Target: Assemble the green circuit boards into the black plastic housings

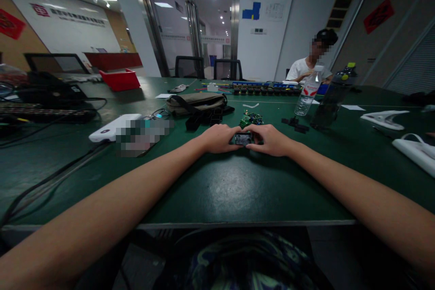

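Head view: left hand (219, 138) and right hand (272, 139) pinch a small black module (243, 138) between them, grip at opposite ends, just nearside of green circuit boards (250, 119) on the bench (220, 190). Handling appears under way; boards lie unheld; completion cannot be determined.

The left hand (220, 139) and the right hand (271, 139) are bare. The left forearm (112, 197), at 8 o'clock, and the right forearm (353, 190), at 4 o'clock, are uncovered up to the frame edge. The garment (251, 260), at 6 o'clock, has a dark base with curved bands and patches in blue and pale green; low light obscures the finer pattern.
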Available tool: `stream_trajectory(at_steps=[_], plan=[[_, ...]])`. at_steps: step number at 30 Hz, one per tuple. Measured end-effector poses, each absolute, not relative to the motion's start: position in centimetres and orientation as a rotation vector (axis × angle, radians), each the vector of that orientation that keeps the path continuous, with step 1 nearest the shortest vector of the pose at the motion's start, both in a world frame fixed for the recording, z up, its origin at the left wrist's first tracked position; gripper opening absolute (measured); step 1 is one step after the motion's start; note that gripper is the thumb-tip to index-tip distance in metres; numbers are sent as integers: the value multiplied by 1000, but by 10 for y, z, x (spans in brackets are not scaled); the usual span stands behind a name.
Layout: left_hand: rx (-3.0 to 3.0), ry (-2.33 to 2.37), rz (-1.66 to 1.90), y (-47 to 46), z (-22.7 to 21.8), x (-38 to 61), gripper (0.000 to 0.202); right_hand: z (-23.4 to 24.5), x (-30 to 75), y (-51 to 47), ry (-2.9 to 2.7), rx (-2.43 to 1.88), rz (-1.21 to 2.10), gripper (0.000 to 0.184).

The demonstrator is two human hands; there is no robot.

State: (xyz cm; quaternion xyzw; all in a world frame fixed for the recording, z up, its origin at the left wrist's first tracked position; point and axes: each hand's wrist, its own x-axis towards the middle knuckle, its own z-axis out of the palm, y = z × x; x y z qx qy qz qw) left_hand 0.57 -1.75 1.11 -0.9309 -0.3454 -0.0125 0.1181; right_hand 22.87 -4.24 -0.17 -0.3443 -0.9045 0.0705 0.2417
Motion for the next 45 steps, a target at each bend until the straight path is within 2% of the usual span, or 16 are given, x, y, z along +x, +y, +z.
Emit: stream_trajectory(at_steps=[45], plan=[[-2719, -1010, -23, -18, 12, 6, 48, -3, 229, -42, -2477, -941, 179, 39]])
